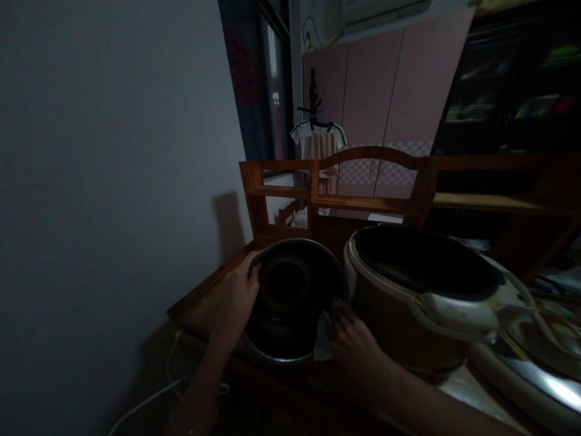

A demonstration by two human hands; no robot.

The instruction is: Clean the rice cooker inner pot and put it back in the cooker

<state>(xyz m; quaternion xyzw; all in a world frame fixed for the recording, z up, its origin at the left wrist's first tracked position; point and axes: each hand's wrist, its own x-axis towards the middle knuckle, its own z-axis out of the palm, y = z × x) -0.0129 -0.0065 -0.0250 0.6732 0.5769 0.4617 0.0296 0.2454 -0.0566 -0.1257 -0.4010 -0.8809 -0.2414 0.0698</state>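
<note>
A round dark inner pot point(290, 284) is tilted so that its opening faces me. My left hand point(239, 284) grips its rim on the left side, thumb outside and fingers curled over the edge. At the lower right of the rim, my right hand point(347, 333) holds a white tissue or cloth point(322, 339) against the pot. Just to the right stands a pressure cooker body point(403, 321) with a pale rim and handle, its dark inside showing from above. The pot's underside is hidden.
A shiny lid point(540, 357) lies at the lower right beside the cooker. Behind the pot rises a wooden shelf rack point(318, 194). A pale wall point(136, 151) stands close on the left. A white cable point(154, 396) hangs at the lower left.
</note>
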